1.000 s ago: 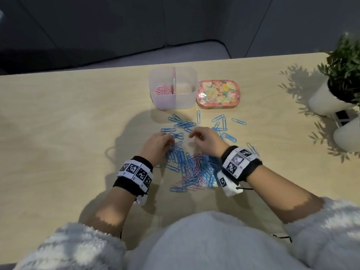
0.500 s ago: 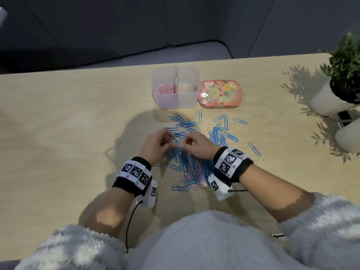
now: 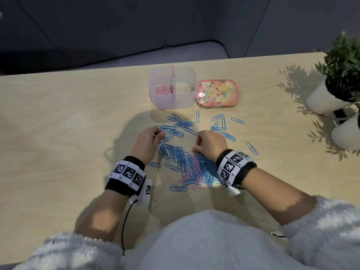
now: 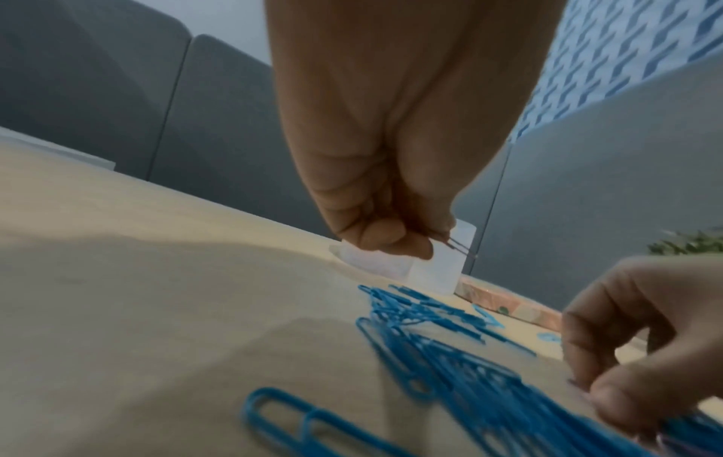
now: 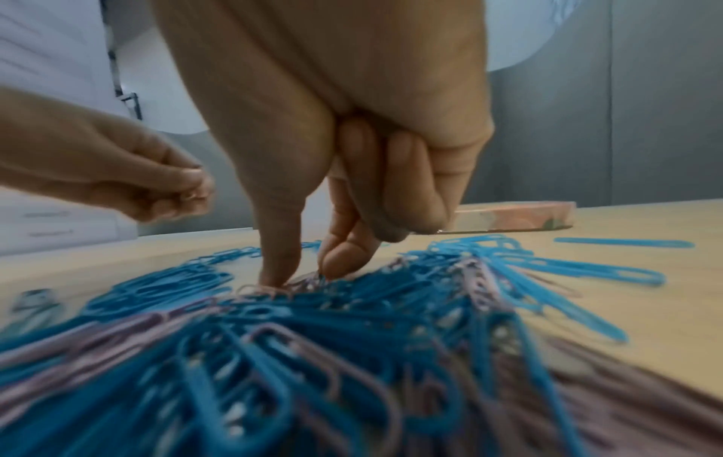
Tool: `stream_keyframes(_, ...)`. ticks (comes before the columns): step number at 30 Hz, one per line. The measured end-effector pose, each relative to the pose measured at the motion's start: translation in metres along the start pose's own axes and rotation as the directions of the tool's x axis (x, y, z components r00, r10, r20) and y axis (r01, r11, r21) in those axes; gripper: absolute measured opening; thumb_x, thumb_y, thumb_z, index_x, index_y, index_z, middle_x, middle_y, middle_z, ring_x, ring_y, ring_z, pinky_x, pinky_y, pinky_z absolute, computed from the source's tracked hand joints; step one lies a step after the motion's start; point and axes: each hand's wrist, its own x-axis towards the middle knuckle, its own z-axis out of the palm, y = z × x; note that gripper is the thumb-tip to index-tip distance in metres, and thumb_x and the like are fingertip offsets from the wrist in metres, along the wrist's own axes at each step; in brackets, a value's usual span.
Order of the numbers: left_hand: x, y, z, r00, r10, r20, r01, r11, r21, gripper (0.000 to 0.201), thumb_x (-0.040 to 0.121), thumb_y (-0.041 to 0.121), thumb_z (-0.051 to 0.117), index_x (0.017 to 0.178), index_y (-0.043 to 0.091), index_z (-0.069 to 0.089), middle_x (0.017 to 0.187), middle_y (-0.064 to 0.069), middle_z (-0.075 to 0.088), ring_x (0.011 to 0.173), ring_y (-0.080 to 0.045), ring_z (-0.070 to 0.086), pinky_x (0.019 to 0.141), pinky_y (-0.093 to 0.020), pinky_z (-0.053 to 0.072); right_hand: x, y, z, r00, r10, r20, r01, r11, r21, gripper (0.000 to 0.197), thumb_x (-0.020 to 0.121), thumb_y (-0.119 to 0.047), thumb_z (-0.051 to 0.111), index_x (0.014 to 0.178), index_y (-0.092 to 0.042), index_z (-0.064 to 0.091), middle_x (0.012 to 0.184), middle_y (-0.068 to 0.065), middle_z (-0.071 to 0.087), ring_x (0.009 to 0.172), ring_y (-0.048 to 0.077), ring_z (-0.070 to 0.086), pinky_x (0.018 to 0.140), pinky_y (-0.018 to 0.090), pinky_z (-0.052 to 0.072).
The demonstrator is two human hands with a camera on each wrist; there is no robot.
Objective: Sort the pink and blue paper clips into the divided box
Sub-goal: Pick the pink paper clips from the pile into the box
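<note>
A clear divided box point(image 3: 175, 103) stands at the far middle of the table, with pink paper clips point(image 3: 162, 89) in its left compartment. A mixed pile of blue and pink clips point(image 3: 190, 166) lies between my wrists, and loose blue clips point(image 3: 182, 124) are scattered toward the box. My left hand point(image 3: 158, 136) hovers at the pile's far left, fingers curled round a thin pink clip point(image 4: 458, 246) that sticks out of them. My right hand point(image 3: 194, 148) is down on the pile. Its thumb and index tip point(image 5: 274, 278) pinch at a pink clip point(image 5: 270, 289).
A closed floral tin point(image 3: 217, 94) sits right beside the box. Two white plant pots point(image 3: 327, 98) stand at the right edge of the wooden table point(image 3: 58, 133). A few blue clips point(image 3: 252, 148) lie apart to the right.
Half a second ago the two hands met above the pile. They have since parted: the left hand moved left and away, and the right hand dropped back onto the pile.
</note>
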Motion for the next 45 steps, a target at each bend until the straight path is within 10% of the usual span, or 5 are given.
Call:
stream_keyframes(12, 0.014, 0.039, 0.034, 0.86, -0.261, 0.439, 0.497, 0.624, -0.603, 0.023, 0.095, 0.013, 0.043, 0.076, 0.012, 0.056, 0.063, 0.0, 0.04, 0.044, -0.005, 0.044, 0.038, -0.012, 0.034, -0.005, 0.012, -0.006, 0.999, -0.05, -0.006, 0.05, 0.953, 0.298, 0.016, 0.082, -0.011, 0.058, 0.093, -0.009, 0.069, 0.083, 0.008, 0.068, 0.067, 0.019, 0.058, 0.062, 0.023, 0.041)
stream_keyframes(18, 0.023, 0.057, 0.058, 0.88, -0.227, 0.417, 0.427, 0.76, -0.489, 0.033, 0.095, -0.002, 0.029, 0.077, 0.013, 0.051, 0.067, -0.002, 0.049, 0.039, 0.002, 0.053, 0.036, -0.011, 0.036, -0.007, 0.068, -0.035, 0.932, 0.354, 0.08, -0.214, 0.359, 0.909, 0.023, 0.083, 0.0, 0.042, 0.062, -0.006, 0.048, 0.052, 0.01, 0.04, 0.033, 0.016, 0.031, 0.036, 0.013, 0.021)
stream_keyframes(24, 0.031, 0.069, 0.082, 0.937, -0.014, 0.35, 0.03, 0.999, -0.041, 0.009, 0.088, 0.021, 0.056, 0.089, 0.012, 0.056, 0.062, 0.006, 0.048, 0.056, -0.011, 0.046, 0.06, -0.028, 0.039, -0.008, 0.077, -0.029, 0.995, 0.096, -0.019, -0.086, 0.947, 0.309, 0.009, 0.075, -0.023, 0.063, 0.084, -0.026, 0.061, 0.069, 0.006, 0.06, 0.065, 0.021, 0.053, 0.064, 0.033, 0.044)
stream_keyframes(32, 0.039, 0.072, 0.092, 0.873, 0.231, 0.43, -0.373, 0.884, 0.282, 0.016, 0.087, 0.018, 0.057, 0.099, 0.008, 0.059, 0.102, -0.014, 0.053, 0.097, -0.031, 0.055, 0.082, -0.044, 0.048, -0.008, 0.072, -0.037, 1.0, 0.008, -0.02, -0.009, 0.999, -0.043, 0.009, 0.085, -0.019, 0.051, 0.085, -0.019, 0.061, 0.091, 0.007, 0.068, 0.09, 0.033, 0.061, 0.073, 0.035, 0.045)
stream_keyframes(45, 0.05, 0.062, 0.074, 0.919, -0.127, 0.373, 0.243, 0.928, -0.281, 0.021, 0.095, 0.008, 0.036, 0.106, 0.008, 0.055, 0.08, -0.005, 0.059, 0.066, -0.009, 0.057, 0.048, -0.015, 0.037, -0.016, 0.1, -0.033, 0.995, 0.087, 0.059, -0.104, 0.859, 0.501, 0.025, 0.083, -0.012, 0.065, 0.063, -0.021, 0.054, 0.067, 0.022, 0.062, 0.06, 0.019, 0.051, 0.062, 0.031, 0.04)
